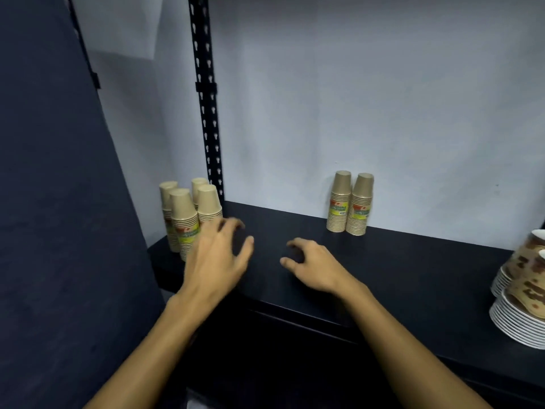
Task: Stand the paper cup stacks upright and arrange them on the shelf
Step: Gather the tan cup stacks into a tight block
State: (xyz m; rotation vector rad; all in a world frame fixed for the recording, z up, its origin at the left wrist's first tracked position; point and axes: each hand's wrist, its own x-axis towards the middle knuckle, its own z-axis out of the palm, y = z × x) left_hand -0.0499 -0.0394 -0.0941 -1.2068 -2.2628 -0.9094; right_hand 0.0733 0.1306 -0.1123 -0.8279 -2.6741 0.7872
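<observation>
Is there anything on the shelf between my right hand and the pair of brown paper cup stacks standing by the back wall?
Nothing visible. Only bare dark shelf board lies between the empty right hand and the two upright brown paper cup stacks. The patterned cups on white plates sit far right, off that path.

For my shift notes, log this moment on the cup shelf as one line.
left hand empty, by four upright stacks | right hand empty above shelf | two upright stacks at wall

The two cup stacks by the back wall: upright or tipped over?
Upright. Both cup stacks stand rim-down on the shelf, side by side against the wall, closed bases on top. Neither hand touches them.
</observation>
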